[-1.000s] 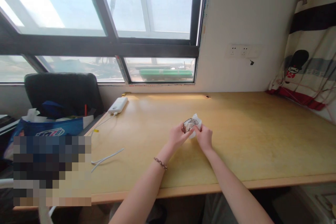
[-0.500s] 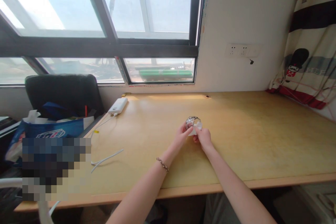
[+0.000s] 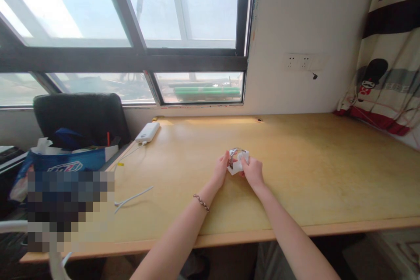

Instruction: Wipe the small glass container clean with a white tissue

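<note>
Above the middle of the desk (image 3: 311, 170), my two hands meet around a small shiny thing. It is a dark-and-silver looped piece (image 3: 231, 162), open in its middle, like a bracelet or watch band; its exact kind I cannot make out. My left hand (image 3: 221, 170) grips its left side with closed fingers. A white tissue (image 3: 235, 168) hangs against the loop, its lower corner pointing down. With thumb and fingers pressed together, my right hand (image 3: 253, 171) pinches the tissue at the loop's right side. The fingertips behind the tissue are partly hidden.
A white power bank (image 3: 147, 132) with a cable lies at the desk's left edge. Another white cable end (image 3: 136, 196) lies nearer. To the left, a blue bag (image 3: 65, 162) stands before a black chair (image 3: 78, 113). Window and wall border the desk's back; a curtain (image 3: 380, 83) hangs right.
The loop has tilted and sunk slightly, and my left hand has shifted a little left. More of the white tissue shows now, spread lower between my hands.
</note>
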Tool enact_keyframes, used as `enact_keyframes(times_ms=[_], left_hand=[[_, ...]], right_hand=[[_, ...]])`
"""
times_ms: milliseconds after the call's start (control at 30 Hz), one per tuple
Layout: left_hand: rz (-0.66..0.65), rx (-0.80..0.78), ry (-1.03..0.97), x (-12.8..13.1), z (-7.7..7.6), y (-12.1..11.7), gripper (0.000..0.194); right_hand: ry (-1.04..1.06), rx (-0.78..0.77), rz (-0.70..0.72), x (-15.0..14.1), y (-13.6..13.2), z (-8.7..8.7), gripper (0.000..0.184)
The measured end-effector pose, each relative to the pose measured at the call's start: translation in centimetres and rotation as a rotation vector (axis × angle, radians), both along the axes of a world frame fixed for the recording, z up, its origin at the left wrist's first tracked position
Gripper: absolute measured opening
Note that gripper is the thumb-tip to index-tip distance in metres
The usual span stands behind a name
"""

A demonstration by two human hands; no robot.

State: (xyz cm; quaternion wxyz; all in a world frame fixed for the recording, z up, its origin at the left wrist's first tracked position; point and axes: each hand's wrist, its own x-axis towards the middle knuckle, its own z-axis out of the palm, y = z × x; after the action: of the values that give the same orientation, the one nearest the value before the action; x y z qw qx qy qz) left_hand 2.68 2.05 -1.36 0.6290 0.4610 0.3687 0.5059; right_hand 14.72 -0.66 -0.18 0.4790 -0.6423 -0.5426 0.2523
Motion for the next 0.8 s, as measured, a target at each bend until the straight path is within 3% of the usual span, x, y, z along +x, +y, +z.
enact_keyframes(times_ms=[133, 300, 500, 633, 800], left_hand=[[-0.063, 0.016, -0.043, 0.7, 0.3, -0.5, 0.053], [-0.192, 0.017, -0.147, 1.2, 1.3, -1.2, 0.051], [-0.039, -0.05, -0.049, 0.4, 1.6, -1.0, 0.048], [-0.053, -0.02, 0.005, 0.4, 1.3, -0.9, 0.045], [-0.08, -0.035, 0.093, -0.2, 1.4, -0.4, 0.045]], right_hand=[[0.049, -0.063, -0.037, 0.2, 0.2, 0.0, 0.035], [0.268, -0.16, -0.011, 0.3, 0.5, -0.6, 0.034], [0.409, -0.237, 0.167, -0.2, 0.5, -1.0, 0.027], [0.129, -0.161, 0.172, 0.0, 0.3, -0.1, 0.028], [-0.421, 0.102, 0.014, 0.8, 0.1, 0.3, 0.029]])
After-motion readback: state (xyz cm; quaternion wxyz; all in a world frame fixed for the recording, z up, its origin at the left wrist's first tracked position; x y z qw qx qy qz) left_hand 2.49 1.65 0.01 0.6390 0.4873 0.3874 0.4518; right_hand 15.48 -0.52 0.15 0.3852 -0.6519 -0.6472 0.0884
